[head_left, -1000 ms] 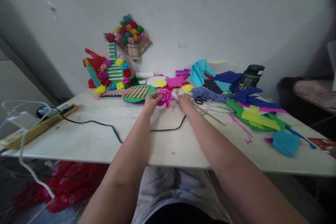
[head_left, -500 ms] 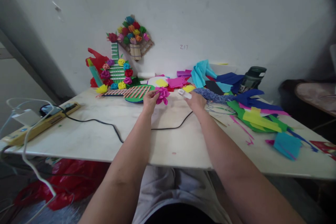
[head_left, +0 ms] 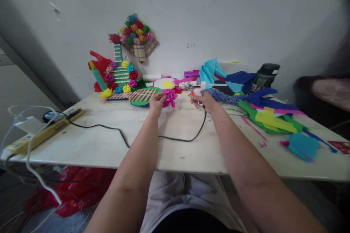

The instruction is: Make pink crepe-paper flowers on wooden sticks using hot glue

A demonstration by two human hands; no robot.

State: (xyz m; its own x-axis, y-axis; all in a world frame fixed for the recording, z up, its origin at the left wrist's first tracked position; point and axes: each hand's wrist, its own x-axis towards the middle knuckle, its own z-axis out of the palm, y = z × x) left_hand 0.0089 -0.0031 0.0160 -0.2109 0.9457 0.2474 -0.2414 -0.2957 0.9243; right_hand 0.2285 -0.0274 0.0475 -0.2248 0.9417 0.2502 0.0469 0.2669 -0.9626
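Note:
My left hand [head_left: 157,104] pinches a magenta crepe-paper flower [head_left: 170,98] over the table, its petals spreading to the right of the fingers. My right hand [head_left: 203,101] is wrapped around a white hot glue gun [head_left: 198,93] with an orange trigger and a small red light. A pale glue stick [head_left: 216,84] sticks out from the gun's back, to the right. The gun's front end points left toward the flower, with a gap between them. From the gun's grip, a black cord [head_left: 188,139] runs down across the table.
Left of my hands lies a green guitar shape [head_left: 140,96] with pink sticks. A flower-trimmed green panel [head_left: 121,72] leans on the wall. Coloured paper [head_left: 273,120], blue yarn [head_left: 225,95] and a dark bottle [head_left: 264,77] are on the right. A yellow power strip [head_left: 46,131] sits at the left edge.
My right hand has raised and turned the glue gun, so its trigger, red light and glue stick now show. The cord has shifted with it. My left hand stays nearly still with the flower.

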